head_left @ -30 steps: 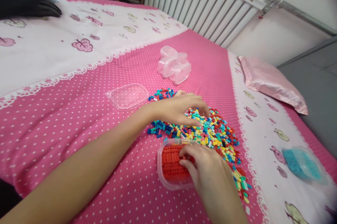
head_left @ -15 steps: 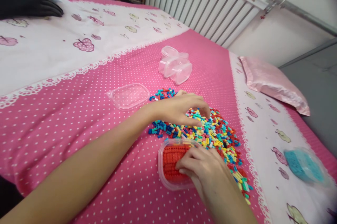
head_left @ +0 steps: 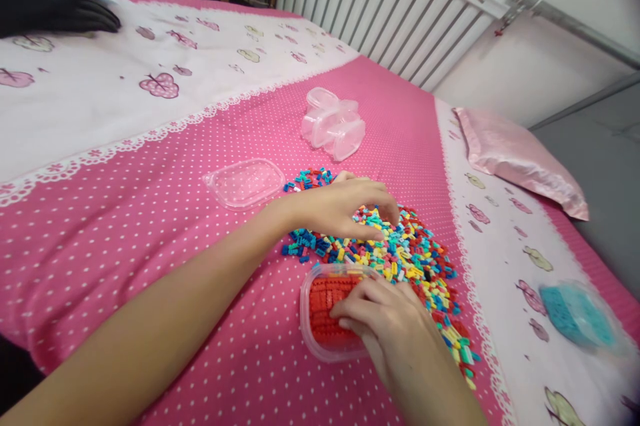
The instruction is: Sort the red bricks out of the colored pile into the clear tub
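Left hand point(head_left: 350, 209) loosely arched, right hand point(head_left: 387, 316) bunched.
Left forearm point(head_left: 165, 306) is stretched diagonally from lower left; palm is turned down, fingers curved, thumb held apart. Right forearm point(head_left: 440, 383) is angled in from bottom edge; thumb and index are held close, tips pointed left, contents not discernible.

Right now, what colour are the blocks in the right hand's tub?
Blocks are red, best in head view.

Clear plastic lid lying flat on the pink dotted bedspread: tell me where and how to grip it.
Probably by the small tab on the clear, rounded plastic lid, coming from picture left: it juts beyond the curved outline, while the opposite end lies near the small multicoloured plastic bricks.
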A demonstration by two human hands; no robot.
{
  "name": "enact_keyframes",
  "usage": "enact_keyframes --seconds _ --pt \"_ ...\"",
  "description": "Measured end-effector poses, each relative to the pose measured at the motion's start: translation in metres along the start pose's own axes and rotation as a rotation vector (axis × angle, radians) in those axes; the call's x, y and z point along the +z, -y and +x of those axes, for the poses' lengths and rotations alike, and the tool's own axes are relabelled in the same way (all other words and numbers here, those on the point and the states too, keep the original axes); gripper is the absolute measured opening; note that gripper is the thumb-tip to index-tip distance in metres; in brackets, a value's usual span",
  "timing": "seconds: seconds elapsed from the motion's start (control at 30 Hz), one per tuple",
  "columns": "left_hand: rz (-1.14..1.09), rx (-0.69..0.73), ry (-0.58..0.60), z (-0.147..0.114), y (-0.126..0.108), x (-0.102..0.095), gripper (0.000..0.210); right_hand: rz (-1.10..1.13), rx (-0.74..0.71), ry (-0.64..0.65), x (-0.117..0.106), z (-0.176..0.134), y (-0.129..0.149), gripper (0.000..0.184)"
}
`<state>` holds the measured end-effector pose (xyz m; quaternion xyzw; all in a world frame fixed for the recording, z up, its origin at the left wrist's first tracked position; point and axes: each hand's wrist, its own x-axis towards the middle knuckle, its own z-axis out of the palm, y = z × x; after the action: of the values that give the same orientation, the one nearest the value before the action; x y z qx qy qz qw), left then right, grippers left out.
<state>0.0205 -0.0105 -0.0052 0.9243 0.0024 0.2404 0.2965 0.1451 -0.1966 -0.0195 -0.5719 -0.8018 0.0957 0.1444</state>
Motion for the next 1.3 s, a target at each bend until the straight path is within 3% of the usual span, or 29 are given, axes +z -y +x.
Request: enact_keyframes --seconds 0.27,0.53,1.3 --pt "0.012 -0.003 0.003 0.000 -0.001 0.000 0.021 0.051 -0.031 -0.044 -0.005 0.002 0.007 0.027" --pt "0.016 0.000 0.004 -0.001 0.000 -0.001 0.021 0.088 -0.056 -0.130 0.008 0.003 0.011 0.035" --pt "0.021 0.008 -0.011 -0.002 0.002 0.000 0.023 0.089 -0.015 -0.085 0.005 0.001 0.008 0.033"
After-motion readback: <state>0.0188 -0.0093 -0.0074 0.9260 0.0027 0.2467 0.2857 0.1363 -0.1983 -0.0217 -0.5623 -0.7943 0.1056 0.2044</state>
